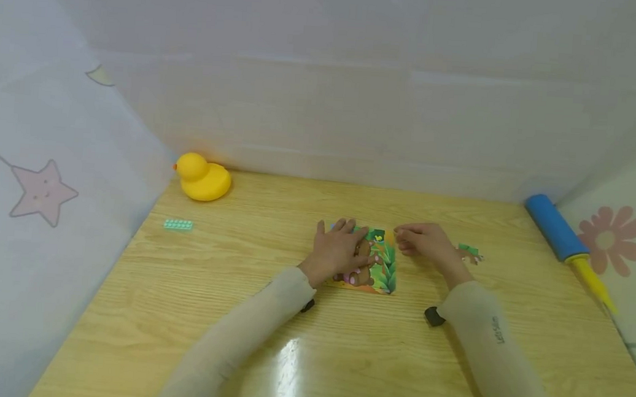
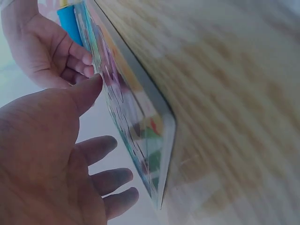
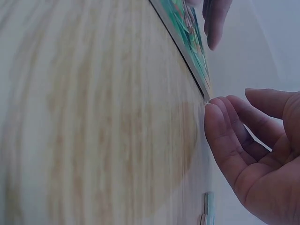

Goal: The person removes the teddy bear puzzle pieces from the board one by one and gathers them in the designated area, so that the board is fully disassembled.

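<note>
Jigsaw puzzle (image 1: 382, 264) flat at table (image 1: 235, 266) centre. Left hand (image 1: 339, 252) spread open on top, thumb pressing the picture. Right hand (image 1: 422, 241) loosely curled, empty, fingertips at board edge. Loose piece (image 1: 470, 253) just beyond. Advisable: steady board, press evenly.

A pale wooden surface (image 1: 373, 362) — light glares off its near part. White sheets wall it in, printed with a star (image 1: 43, 191) and a flower (image 1: 612, 239).
</note>
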Motion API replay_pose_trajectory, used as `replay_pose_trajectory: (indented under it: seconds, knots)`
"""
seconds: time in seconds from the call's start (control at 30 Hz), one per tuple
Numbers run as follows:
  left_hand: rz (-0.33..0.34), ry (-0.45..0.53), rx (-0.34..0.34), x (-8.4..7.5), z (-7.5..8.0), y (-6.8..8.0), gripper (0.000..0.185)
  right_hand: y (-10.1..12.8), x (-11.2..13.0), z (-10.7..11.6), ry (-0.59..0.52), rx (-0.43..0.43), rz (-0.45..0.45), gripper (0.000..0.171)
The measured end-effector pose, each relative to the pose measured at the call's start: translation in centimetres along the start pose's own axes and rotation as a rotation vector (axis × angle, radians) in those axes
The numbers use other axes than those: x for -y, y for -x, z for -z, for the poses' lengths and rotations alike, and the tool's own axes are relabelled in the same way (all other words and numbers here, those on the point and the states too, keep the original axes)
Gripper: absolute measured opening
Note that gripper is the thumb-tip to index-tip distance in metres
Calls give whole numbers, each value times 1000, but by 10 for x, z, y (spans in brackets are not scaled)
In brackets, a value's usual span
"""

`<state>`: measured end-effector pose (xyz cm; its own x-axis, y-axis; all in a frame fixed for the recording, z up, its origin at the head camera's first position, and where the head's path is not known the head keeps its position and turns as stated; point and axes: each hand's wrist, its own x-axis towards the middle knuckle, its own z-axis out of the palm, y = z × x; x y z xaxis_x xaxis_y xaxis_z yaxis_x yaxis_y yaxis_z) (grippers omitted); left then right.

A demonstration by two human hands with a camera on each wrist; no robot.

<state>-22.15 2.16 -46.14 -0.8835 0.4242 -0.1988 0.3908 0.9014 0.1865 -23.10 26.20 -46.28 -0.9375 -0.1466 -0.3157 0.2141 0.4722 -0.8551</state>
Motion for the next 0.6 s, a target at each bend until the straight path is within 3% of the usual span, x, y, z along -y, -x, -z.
replay_pose_trajectory:
  seconds: [0.2, 0.6]
  knots:
    - [12, -7, 3, -1, 0, -1, 81, -4, 0, -6, 68, -1, 23, 43]
    - [37, 0, 45, -3, 0, -2, 83, -5, 1, -13, 100, -2, 0, 41]
